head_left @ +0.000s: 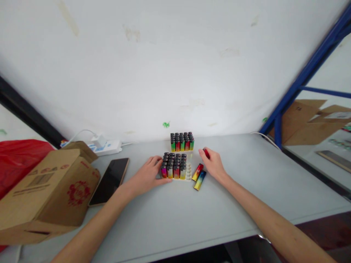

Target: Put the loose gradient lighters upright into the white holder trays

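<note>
Near the middle of the grey table stands a white lighter tray, filled with rows of upright lighters except for a column of bare slots on its right. My left hand grips the tray's left side, thumb along the front edge and fingers behind. To the right of the tray, my right hand is closed on a dark red lighter. Two loose lighters lie flat between tray and hand: a red-and-yellow lighter and a blue-and-yellow lighter.
A second block of upright lighters stands behind, near the white wall. On the left are a phone, a cardboard box, a red bag and a power strip. A blue frame borders the right.
</note>
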`<action>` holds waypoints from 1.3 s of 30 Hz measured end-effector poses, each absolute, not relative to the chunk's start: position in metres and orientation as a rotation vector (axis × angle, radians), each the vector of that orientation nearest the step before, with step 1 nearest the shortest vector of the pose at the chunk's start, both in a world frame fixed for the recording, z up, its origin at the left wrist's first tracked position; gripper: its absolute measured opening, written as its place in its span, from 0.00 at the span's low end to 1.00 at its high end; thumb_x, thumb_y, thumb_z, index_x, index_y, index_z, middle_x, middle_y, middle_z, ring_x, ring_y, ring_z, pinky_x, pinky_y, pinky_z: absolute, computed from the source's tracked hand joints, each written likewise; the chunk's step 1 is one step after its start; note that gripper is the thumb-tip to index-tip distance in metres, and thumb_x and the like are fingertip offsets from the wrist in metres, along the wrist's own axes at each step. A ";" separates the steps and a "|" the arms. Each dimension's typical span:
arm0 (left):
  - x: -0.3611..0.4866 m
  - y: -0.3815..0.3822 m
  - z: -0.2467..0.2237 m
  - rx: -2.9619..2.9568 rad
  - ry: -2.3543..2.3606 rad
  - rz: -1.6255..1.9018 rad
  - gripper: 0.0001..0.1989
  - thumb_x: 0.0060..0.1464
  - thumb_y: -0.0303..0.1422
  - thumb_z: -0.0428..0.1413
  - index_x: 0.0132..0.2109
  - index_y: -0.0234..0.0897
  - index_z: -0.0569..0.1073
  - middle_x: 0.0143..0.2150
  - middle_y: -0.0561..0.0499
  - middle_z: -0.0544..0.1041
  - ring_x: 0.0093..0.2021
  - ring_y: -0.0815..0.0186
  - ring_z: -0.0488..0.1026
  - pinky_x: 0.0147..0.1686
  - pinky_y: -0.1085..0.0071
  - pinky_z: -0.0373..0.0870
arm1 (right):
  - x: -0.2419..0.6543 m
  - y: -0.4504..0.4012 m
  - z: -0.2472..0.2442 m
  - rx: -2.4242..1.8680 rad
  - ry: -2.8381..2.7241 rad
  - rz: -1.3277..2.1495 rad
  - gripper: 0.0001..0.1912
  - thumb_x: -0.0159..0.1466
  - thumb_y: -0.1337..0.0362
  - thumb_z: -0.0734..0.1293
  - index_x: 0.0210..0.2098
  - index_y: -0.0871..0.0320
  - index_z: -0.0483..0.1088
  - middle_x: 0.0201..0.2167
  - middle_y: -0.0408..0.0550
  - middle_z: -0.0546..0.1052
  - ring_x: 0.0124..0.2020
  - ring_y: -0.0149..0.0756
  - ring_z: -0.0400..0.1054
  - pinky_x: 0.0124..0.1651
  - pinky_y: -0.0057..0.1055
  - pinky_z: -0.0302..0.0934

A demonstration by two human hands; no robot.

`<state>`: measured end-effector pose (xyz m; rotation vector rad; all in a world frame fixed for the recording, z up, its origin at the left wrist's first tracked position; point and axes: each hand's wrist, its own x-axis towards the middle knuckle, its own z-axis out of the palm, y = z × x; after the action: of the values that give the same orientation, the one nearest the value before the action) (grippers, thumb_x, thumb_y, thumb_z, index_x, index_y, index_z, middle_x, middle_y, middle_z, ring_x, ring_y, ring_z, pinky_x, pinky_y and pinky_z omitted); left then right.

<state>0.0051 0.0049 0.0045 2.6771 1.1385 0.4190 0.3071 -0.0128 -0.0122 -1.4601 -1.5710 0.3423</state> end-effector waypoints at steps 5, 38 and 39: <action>0.004 0.005 0.003 2.689 1.135 0.430 0.33 0.57 0.58 0.58 0.59 0.37 0.71 0.61 0.40 0.70 0.62 0.51 0.67 0.64 0.54 0.66 | 0.307 -0.015 -0.009 -1.391 -1.610 0.397 0.20 0.74 0.48 0.55 0.39 0.55 0.67 0.29 0.43 0.71 0.28 0.35 0.64 0.32 0.30 0.58; 0.005 0.006 0.002 2.666 1.129 0.449 0.34 0.57 0.59 0.57 0.59 0.38 0.71 0.60 0.40 0.70 0.61 0.50 0.67 0.64 0.53 0.65 | 0.306 -0.014 0.003 -1.200 -2.227 0.260 0.18 0.76 0.52 0.58 0.33 0.55 0.65 0.31 0.46 0.72 0.34 0.37 0.66 0.40 0.33 0.60; 0.004 0.006 0.002 2.667 1.131 0.451 0.34 0.57 0.59 0.57 0.59 0.38 0.71 0.60 0.40 0.70 0.61 0.50 0.67 0.64 0.53 0.65 | 0.307 -0.014 0.003 -1.185 -2.256 0.248 0.18 0.76 0.53 0.57 0.34 0.56 0.66 0.32 0.46 0.72 0.34 0.37 0.66 0.40 0.33 0.60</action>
<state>0.0044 0.0056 0.0016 2.6675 1.1306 0.4507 0.3066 -0.0138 0.0032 -1.1848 -2.2556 0.2482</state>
